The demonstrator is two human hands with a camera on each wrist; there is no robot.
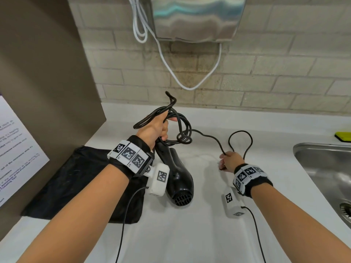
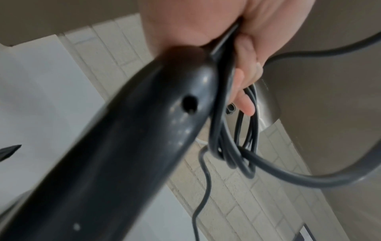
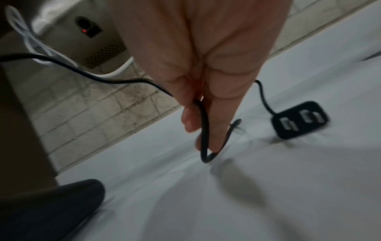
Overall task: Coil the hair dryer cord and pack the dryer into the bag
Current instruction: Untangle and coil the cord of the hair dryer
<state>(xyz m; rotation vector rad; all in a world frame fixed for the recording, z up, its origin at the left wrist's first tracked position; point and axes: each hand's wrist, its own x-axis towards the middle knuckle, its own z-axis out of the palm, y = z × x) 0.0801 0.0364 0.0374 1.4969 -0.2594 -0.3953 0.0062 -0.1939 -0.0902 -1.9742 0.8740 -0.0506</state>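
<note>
A black hair dryer (image 1: 177, 179) rests nozzle-down on the white counter (image 1: 190, 234), its handle up in my left hand (image 1: 154, 128). That hand grips the handle (image 2: 144, 130) together with several loops of the black cord (image 1: 183, 130), which hang beside my fingers (image 2: 241, 84). The cord runs right to my right hand (image 1: 228, 160), which pinches it (image 3: 203, 130) between thumb and fingers just above the counter. Beyond it the cord loops (image 1: 241, 143) back, and the black plug (image 3: 300, 119) lies on the counter. A black bag (image 1: 76, 186) lies flat at the left.
A steel sink (image 1: 326, 171) is sunk into the counter at the right, with a yellow-green sponge (image 1: 342, 136) behind it. A metal hand dryer (image 1: 195, 18) with a white cable (image 1: 171, 69) hangs on the tiled wall. A brown panel (image 1: 38, 73) with a notice stands left.
</note>
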